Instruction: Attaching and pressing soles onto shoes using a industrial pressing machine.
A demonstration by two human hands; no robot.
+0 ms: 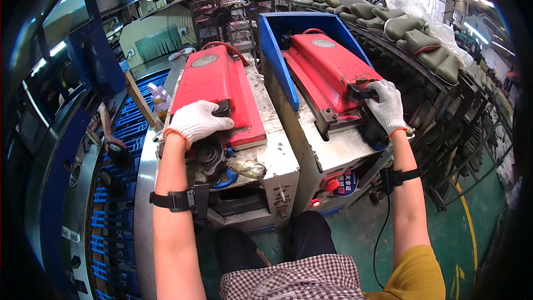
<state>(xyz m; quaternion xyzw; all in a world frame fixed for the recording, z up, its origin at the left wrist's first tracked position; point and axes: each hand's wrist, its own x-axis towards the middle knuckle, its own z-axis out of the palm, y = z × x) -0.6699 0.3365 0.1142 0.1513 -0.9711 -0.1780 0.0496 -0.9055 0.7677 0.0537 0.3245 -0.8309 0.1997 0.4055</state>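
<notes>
Two machines with red covers stand side by side before me. My left hand, in a white knit glove, is closed round the black handle at the near end of the left red cover. My right hand, gloved likewise, grips the black handle on the near end of the right red cover. Both covers lie low over their machine bodies; what is under them is hidden. Below my left hand sit a dark round knob and a worn, greenish grip-like piece.
Blue panels surround the right cover. A rack at right carries many olive-green shoe-shaped pieces. A conveyor with blue slats runs along my left, beside a spray bottle. A red switch is on the right machine's front.
</notes>
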